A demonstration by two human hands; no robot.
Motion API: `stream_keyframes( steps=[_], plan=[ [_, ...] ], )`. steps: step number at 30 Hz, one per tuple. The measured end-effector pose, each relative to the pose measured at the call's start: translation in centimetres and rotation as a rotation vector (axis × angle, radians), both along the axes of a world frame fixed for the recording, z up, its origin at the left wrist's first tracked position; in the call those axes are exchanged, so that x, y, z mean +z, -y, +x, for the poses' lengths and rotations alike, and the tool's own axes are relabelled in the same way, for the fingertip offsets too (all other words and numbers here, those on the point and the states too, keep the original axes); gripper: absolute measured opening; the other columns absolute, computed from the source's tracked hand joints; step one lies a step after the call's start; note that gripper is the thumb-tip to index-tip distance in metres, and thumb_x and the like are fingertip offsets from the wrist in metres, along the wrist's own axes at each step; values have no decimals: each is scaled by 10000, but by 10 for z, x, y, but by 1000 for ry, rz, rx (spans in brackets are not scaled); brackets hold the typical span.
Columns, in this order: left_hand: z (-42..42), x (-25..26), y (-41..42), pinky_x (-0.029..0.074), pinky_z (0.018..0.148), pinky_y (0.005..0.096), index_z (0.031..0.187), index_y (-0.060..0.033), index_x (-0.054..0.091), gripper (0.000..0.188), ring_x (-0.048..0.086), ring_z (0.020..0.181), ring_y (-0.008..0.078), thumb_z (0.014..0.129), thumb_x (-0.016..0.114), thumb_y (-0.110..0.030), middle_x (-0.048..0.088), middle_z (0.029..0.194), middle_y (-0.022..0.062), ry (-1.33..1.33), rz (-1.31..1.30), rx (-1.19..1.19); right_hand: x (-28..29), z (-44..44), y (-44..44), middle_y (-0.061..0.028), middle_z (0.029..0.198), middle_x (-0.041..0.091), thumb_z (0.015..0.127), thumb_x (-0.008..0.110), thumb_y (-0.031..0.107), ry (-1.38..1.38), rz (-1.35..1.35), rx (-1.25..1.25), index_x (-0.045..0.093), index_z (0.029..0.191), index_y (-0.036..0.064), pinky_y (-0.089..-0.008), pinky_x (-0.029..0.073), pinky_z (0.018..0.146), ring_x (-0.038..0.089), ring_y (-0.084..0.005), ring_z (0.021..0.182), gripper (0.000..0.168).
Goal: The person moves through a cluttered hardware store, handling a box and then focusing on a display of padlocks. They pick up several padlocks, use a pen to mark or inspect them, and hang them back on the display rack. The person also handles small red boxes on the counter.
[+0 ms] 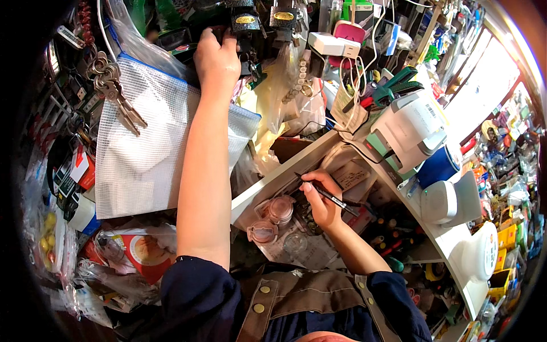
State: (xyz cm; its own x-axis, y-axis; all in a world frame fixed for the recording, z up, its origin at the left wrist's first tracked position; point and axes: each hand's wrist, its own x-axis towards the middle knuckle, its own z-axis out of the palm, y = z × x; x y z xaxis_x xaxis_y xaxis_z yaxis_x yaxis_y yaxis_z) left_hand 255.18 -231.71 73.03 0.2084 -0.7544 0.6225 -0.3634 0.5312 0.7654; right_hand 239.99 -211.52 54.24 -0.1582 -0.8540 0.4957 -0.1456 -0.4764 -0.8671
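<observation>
My left hand [217, 64] reaches up among hanging goods at the top of the view. Its fingers curl at a dark object beside hanging black key machines or locks with gold oval labels [245, 20]; what they touch is hidden in shadow. Under that forearm lies a white mesh zip pouch [141, 141] with a blue zipper edge. My right hand [325, 209] holds a slim black pen [335, 201] between thumb and fingers, tip pointing up and left. Below it, pinkish transparent round containers [280, 209] and a clear round lid [295, 243] rest on printed paper.
Keys [115, 94] hang at the left. A white-edged counter [286, 164] borders the recess on my right. Along it stand a label printer [408, 128], a blue can [440, 166], a white device [439, 202] and a white tub [480, 252]. White cables [357, 81] dangle near a charger [335, 45].
</observation>
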Motion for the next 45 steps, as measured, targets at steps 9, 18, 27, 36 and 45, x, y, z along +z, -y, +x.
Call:
stream_keyframes(
  steps=[9,18,27,36,45],
  plan=[
    [10,-7,7,442,735,410,830,50,547,406,589,777,370,830,484,-351,613,733,198,184,71,98,2,1,-2,-61,840,534,859,535,90,-16,-51,0,537,960,-21,-207,391,603,510,-86,692,150],
    [14,-8,-15,442,602,338,802,26,524,347,566,607,223,838,507,-319,583,639,127,-21,236,-115,6,1,-3,-50,801,559,866,536,104,31,-30,-9,542,972,-12,-194,374,573,473,-58,637,157],
    [17,-16,-33,306,416,210,910,-51,470,123,421,499,70,911,462,-174,533,739,40,-342,315,-522,3,7,-1,-63,810,521,828,551,82,44,-29,-6,557,935,-12,-244,386,617,478,-114,675,143],
    [16,-18,-47,335,448,222,873,-26,505,184,433,507,69,902,486,-207,526,661,16,-35,231,-224,5,10,-1,-54,804,514,840,547,85,45,-43,30,553,950,-8,-241,379,601,468,-101,660,145],
    [-45,-26,-49,427,604,349,903,2,561,322,543,613,267,825,605,-307,592,700,138,124,-92,-110,7,8,-3,-60,777,509,830,552,84,10,-54,-10,558,936,-11,-247,379,594,470,-118,642,142]
  ],
)
